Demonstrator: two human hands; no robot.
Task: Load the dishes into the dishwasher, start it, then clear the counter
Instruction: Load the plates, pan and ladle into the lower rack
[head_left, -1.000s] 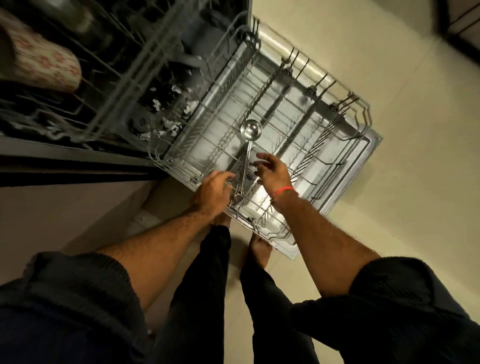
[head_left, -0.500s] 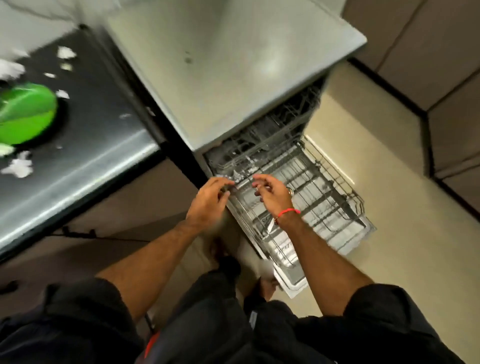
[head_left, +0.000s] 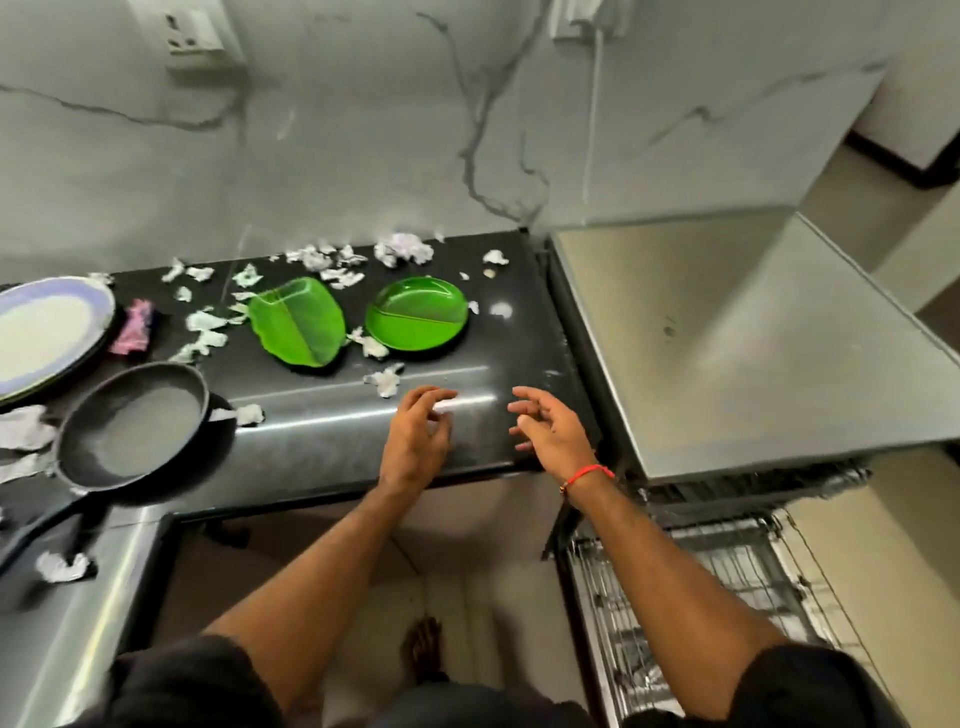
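Both hands hang over the near edge of the black counter (head_left: 322, 441) at the centre of the frame, holding nothing. The left hand (head_left: 418, 441) has loosely bent fingers; the right hand (head_left: 553, 439), with a red thread at its wrist, has its fingers spread and relaxed.

Two green plates sit just above them: the leaf-shaped green plate (head_left: 297, 328) and, to its right and apart from it, the round green plate (head_left: 416, 313). Torn paper scraps (head_left: 400, 248) lie scattered around both.

At the left edge of the frame sit a white plate (head_left: 47, 332) with a bluish rim and, below it, a black frying pan (head_left: 132, 426).

At the lower right, the dishwasher (head_left: 753, 343) stands open with its lower rack (head_left: 727, 577) pulled out.
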